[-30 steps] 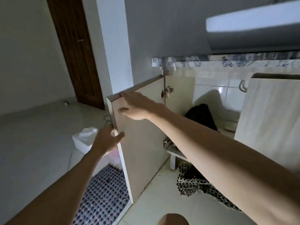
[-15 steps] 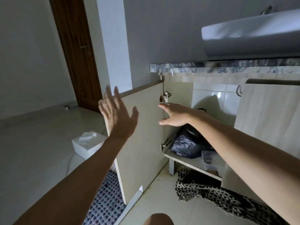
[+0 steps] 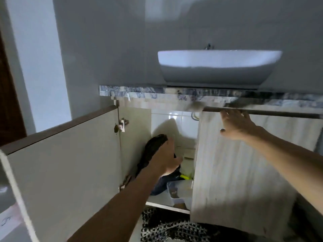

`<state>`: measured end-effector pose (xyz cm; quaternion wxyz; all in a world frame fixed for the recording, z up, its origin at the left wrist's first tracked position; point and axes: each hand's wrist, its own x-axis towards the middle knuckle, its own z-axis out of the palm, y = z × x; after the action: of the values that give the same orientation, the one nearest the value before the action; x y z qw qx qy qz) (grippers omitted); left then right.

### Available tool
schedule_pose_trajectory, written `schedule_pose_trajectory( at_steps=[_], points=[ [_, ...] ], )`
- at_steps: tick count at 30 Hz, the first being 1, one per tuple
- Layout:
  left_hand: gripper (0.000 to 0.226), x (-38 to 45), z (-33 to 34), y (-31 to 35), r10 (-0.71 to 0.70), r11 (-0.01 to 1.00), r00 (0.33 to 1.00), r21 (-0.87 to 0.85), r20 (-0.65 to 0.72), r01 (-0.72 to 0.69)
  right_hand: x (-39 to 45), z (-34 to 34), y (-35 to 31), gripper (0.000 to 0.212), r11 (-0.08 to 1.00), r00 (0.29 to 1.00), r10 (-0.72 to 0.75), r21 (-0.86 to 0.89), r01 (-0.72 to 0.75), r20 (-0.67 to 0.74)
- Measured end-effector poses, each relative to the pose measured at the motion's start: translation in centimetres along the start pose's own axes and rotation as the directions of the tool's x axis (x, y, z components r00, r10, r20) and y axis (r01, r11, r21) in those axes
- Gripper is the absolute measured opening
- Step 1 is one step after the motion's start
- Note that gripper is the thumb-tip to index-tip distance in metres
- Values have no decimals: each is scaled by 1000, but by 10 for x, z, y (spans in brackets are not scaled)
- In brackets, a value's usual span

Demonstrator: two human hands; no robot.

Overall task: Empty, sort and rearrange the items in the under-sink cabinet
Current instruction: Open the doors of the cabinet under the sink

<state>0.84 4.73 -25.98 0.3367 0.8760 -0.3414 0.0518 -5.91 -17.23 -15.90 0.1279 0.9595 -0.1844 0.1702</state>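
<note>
— Both hands have changed places since half a second ago: the left hand (image 3: 167,158), which was raised flat in front of the left cabinet door (image 3: 66,165), now reaches into the under-sink cabinet (image 3: 135,137), and the right hand (image 3: 236,124) has gone from the hinge side over to the right cabinet door (image 3: 232,172).

— What is the left hand on?

— It lies against the black plastic bag (image 3: 154,147), fingers reaching forward over the bag's top, thumb out to the right. Whether they actually grip the plastic I cannot tell.

— And the right?

— Its fingers curl over the top edge of the right door, thumb spread against the front face.

— Where is the bag?

— On the cabinet shelf, at the left side of the opening, close to the left inner wall. It looks dark, crinkled and bulging, standing tall. Just beside it to the right, near the shelf's front edge, sits a clear plastic container (image 3: 176,193), with something yellow (image 3: 185,177) behind that.

— Anything else?

— A white basin (image 3: 218,65) on the marble countertop (image 3: 157,95) above, and a checked mat (image 3: 174,227) on the floor below.
</note>
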Motion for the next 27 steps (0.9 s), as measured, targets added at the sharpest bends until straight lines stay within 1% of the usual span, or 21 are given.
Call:
schedule_pose_trajectory(
  at_steps=[3,6,8,9,11,12,15,18,21,23,25,27],
  points=[
    [80,38,27,10,-4,997,987,-71,159,15,7,12,11,87,995,996,92,-29,-91,15],
    [81,74,48,17,17,992,979,-125,205,10,10,30,11,98,989,991,127,-77,-129,-38],
    [79,100,63,18,15,984,980,-174,200,20,12,39,10,103,985,989,119,-112,-128,-84],
    [74,112,72,17,21,977,981,-212,193,21,14,41,10,105,986,989,111,-111,-122,-97],
    [57,128,91,16,35,949,985,-313,169,20,16,44,9,108,989,988,111,-82,-120,-107],
    [52,133,101,15,23,931,988,-362,152,34,17,44,8,110,990,988,112,-73,-120,-106],
    [51,140,123,9,-50,869,995,-487,87,86,19,47,8,111,990,988,115,-68,-123,-106],
    [46,142,131,6,-69,816,994,-569,84,105,20,43,9,109,988,990,118,-87,-125,-83],
    [45,134,132,9,-61,804,995,-587,75,93,14,33,9,103,987,992,112,-111,-118,-65],
    [38,121,129,11,-51,789,998,-610,46,69,6,24,11,98,989,994,88,-112,-95,-62],
    [30,105,127,11,-22,767,999,-640,50,49,-6,15,15,87,996,996,68,-57,-72,-64],
    [17,88,124,10,40,761,995,-648,89,28,-21,6,19,69,998,995,65,18,-64,-78]
  ],
)
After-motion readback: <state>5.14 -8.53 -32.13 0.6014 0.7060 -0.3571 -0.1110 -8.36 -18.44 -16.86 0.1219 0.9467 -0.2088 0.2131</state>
